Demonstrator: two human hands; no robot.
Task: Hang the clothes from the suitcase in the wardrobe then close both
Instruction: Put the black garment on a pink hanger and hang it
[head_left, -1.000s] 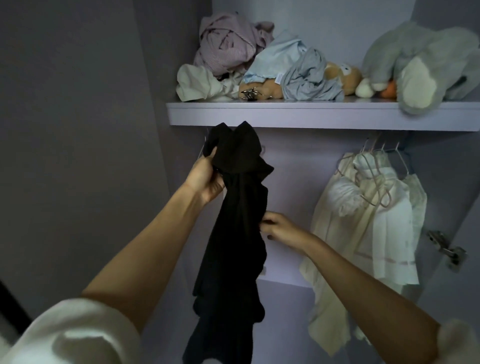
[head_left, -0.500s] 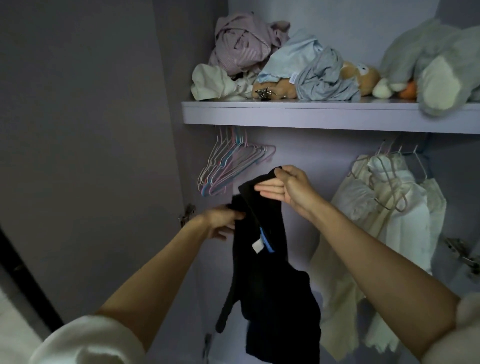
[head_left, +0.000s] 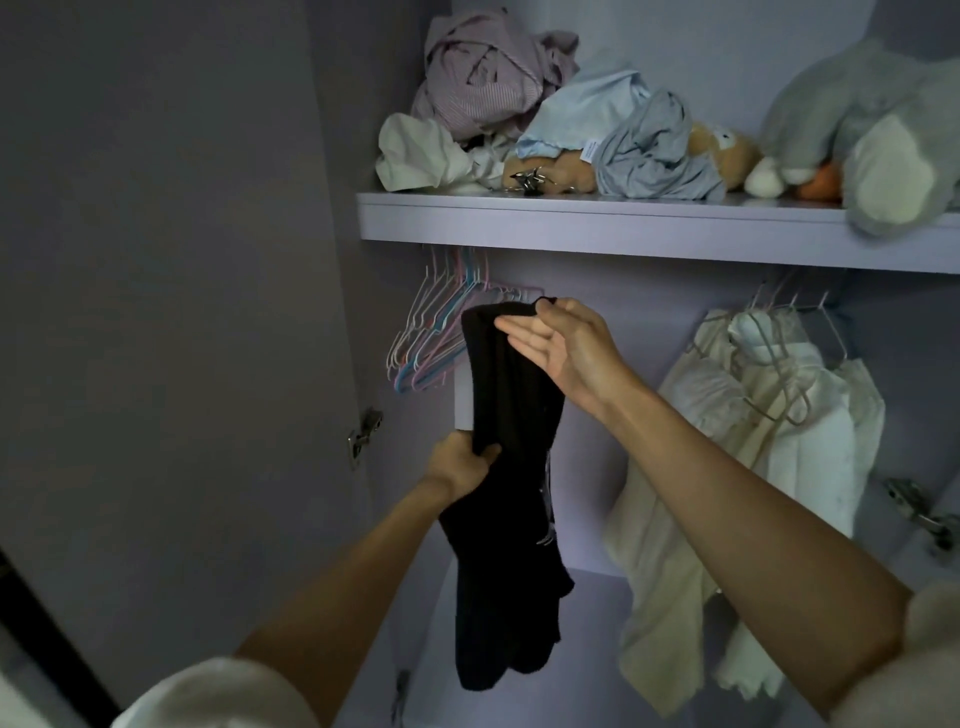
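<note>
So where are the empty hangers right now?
In the head view, the empty hangers hang under the shelf at the left, just behind the black garment.

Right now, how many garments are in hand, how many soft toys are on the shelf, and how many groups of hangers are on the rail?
Black garment in hand: 1
Soft toys: 2, bear and grey plush
Hanger groups: 2, empty and with cream clothes
Total: 5
</note>
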